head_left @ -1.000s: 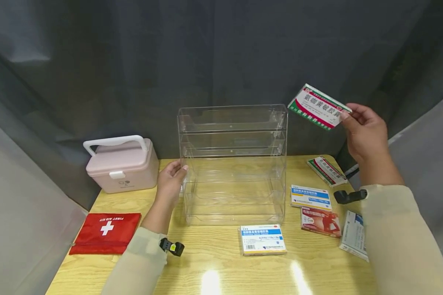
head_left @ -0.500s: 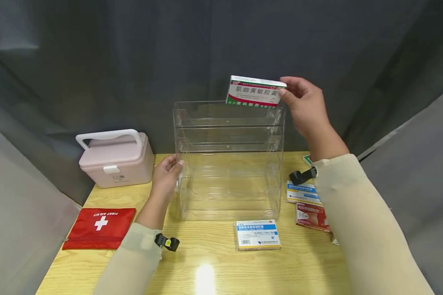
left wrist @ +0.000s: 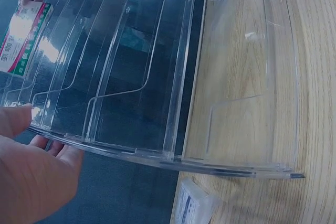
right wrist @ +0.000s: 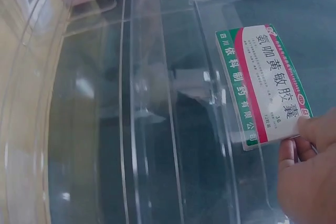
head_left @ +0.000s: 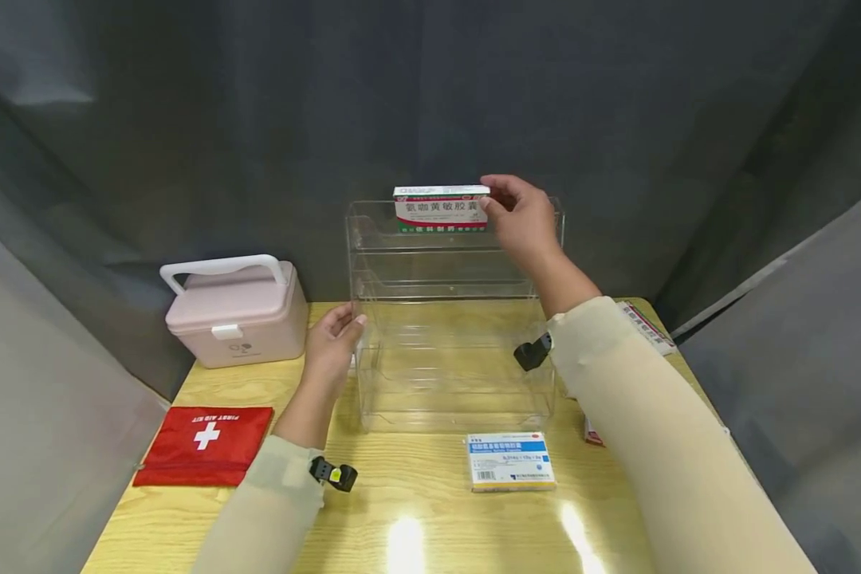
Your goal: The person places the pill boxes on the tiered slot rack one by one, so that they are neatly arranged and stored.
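Note:
A clear tiered rack (head_left: 452, 422) stands upright on the table. At its left side, the left hand (head_left: 326, 347) grips the edge, thumb in front and fingers behind, as the left wrist view also shows. The right hand (head_left: 525, 223) pinches the right end of a white, green and red medicine box (head_left: 441, 214) at the rack's top tier. In the right wrist view the box (right wrist: 268, 85) lies partly behind the clear plastic; whether it rests on anything I cannot tell.
A blue and white box (head_left: 511, 462) lies before the rack. At the left are a pink case (head_left: 237, 327) with a white handle and a red first aid pouch (head_left: 201, 446). Another green and red box (head_left: 646, 327) lies at the right; the right sleeve covers other boxes.
The right hand has carried the medicine box leftward from the right side to the rack's top, and the box has turned level. The left hand keeps its grip on the rack.

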`<state>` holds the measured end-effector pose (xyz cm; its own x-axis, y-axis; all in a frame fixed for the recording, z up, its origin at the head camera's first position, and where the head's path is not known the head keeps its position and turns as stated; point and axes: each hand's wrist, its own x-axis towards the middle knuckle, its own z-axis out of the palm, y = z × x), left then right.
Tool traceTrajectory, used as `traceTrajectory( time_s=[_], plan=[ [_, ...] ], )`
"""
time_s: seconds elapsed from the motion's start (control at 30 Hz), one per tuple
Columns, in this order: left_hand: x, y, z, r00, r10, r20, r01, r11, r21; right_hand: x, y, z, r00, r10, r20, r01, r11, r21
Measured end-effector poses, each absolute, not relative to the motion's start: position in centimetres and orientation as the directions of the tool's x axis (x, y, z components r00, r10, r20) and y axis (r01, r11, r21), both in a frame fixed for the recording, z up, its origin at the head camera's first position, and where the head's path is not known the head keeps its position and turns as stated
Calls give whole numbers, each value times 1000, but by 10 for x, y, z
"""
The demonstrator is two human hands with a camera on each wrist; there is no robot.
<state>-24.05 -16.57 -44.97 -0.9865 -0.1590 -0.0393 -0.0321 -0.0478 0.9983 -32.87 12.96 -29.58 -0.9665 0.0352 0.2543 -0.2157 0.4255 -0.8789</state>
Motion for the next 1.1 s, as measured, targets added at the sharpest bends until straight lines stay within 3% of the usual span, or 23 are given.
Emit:
traceTrajectory(
  time_s=[0.5, 1.1],
  plan=[
    [-240, -163, -447, -987, -154, -36, -26, -67, 997, -330, 94, -313, -959, 5, 283, -253, 438, -863],
    [-241, -162, -445, -986, -164, -42, -33, -57, 998, -334, 86, -315, -941, -31, 337, -314, 452, -835]
  ],
)
